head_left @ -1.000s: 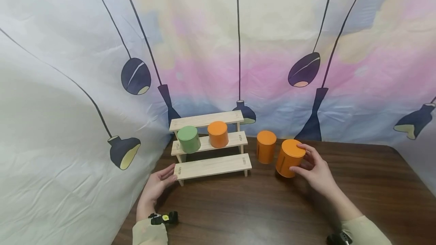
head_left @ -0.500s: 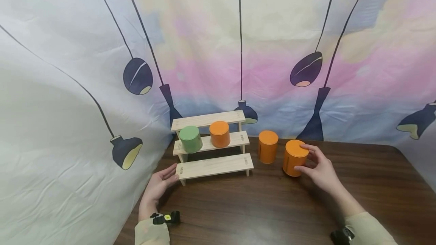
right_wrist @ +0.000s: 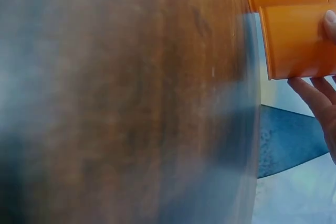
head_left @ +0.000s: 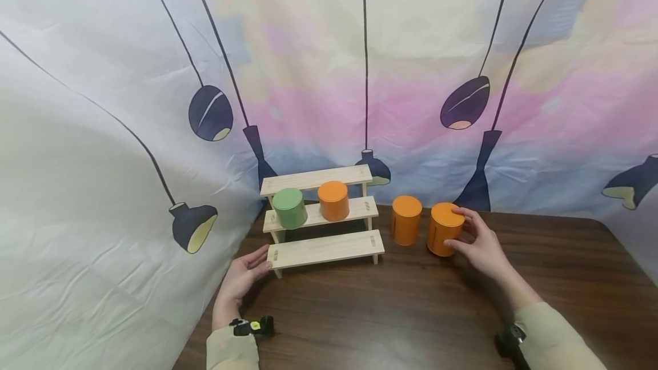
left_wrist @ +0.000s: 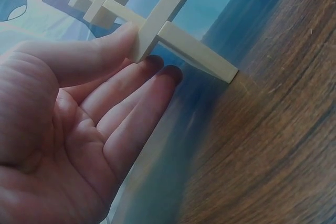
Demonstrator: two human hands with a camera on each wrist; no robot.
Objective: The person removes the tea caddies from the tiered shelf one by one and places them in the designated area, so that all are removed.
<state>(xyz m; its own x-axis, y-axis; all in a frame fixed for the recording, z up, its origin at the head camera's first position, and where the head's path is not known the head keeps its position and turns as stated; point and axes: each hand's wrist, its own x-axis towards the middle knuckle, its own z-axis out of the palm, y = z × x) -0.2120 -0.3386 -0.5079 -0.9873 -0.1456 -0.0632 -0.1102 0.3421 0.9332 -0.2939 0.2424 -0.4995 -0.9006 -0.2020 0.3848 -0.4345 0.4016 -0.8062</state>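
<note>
Canister (head_left: 443, 232), orange, lidded, near upright, at right part of dark wood table (head_left: 370, 324). Grasped in right hand (head_left: 480, 247): thumb on near side, fingers round far side. Contact of base with tabletop: cannot tell.

Just beside it, toward stand: second orange canister (head_left: 406, 221), upright on table. Narrow gap in head view, overlapping outlines in right wrist view. In the way at table level, between held canister and stand (head_left: 326, 250).

Stand: pale wood, three stepped planks, left of second canister. Left hand (head_left: 240, 278) at left end of lowest plank, pinching that end between thumb and fingers; other fingers loosely extended beneath in left wrist view.

On middle plank: green tin (head_left: 290, 208) toward left end, shorter orange tin (head_left: 334, 201) to its right, gap between. Both upright, partly hiding front edge of top plank.

Close behind stand and back edge of table: pastel cloth (head_left: 411, 27), printed with dark lamps (head_left: 211, 113) on long cords. Also along left side, near left hand.

At wrists: black strap (head_left: 252, 327) with yellow patch on left, another black strap (head_left: 510, 340) on right, pale sleeves (head_left: 550, 330) adjoining.
</note>
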